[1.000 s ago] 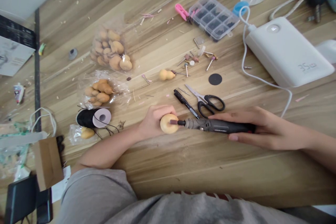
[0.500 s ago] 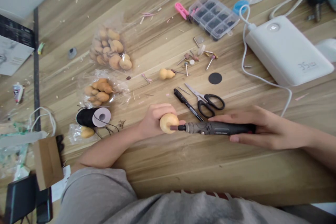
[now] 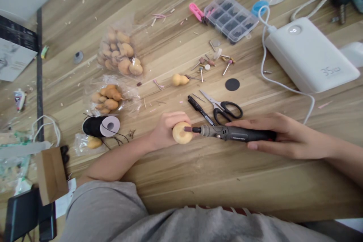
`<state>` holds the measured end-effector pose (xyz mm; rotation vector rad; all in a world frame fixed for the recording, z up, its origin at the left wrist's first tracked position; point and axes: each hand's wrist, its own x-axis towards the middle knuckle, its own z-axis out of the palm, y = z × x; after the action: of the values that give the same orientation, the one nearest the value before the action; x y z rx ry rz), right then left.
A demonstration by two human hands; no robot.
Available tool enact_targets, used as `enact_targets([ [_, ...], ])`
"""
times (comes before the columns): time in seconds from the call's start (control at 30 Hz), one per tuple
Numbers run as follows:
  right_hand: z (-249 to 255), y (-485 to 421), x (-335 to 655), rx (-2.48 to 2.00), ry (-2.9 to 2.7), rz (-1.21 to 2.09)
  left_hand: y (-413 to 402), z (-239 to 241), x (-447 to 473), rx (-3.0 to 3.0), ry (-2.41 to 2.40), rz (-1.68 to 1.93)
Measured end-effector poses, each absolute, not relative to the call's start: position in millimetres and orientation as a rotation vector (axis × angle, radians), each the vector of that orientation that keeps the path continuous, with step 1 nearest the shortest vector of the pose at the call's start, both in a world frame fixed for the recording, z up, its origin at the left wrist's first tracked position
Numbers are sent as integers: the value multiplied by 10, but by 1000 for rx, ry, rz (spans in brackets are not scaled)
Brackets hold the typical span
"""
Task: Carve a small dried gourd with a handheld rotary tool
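My left hand (image 3: 167, 130) is closed around a small gourd (image 3: 180, 138), its round end facing right with a darker patch on it. In my right hand (image 3: 286, 138) lies a black rotary tool (image 3: 241, 134), gripped along its body with the thumb below and fingers above. Its brownish-red bit (image 3: 188, 129) is at the upper part of the gourd's round face; whether it touches I cannot tell. Just beyond the tool lie black-handled scissors (image 3: 222, 107) and a black marker pen (image 3: 200, 109). Another small gourd (image 3: 180, 79) rests farther back on the table.
Two plastic bags of gourds, one farther (image 3: 120, 51) and one nearer (image 3: 106, 98), lie left, beside a black thread spool (image 3: 99, 126). Loose bits (image 3: 211, 60), a compartment box (image 3: 231, 19) and a white power bank (image 3: 312, 55) with a cable are at the back and right.
The rotary tool's bit end has shifted slightly up across the gourd's face, showing the darker patch below it. My right hand moved up a little with the tool; my left hand stays put.
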<state>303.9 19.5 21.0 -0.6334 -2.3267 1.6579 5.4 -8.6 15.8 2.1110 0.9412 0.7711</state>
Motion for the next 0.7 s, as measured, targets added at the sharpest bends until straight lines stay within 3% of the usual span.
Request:
enact_targets([
  [0.7,222,188,3038,-570,-2291,1697,-96,152,71,2077,999,791],
])
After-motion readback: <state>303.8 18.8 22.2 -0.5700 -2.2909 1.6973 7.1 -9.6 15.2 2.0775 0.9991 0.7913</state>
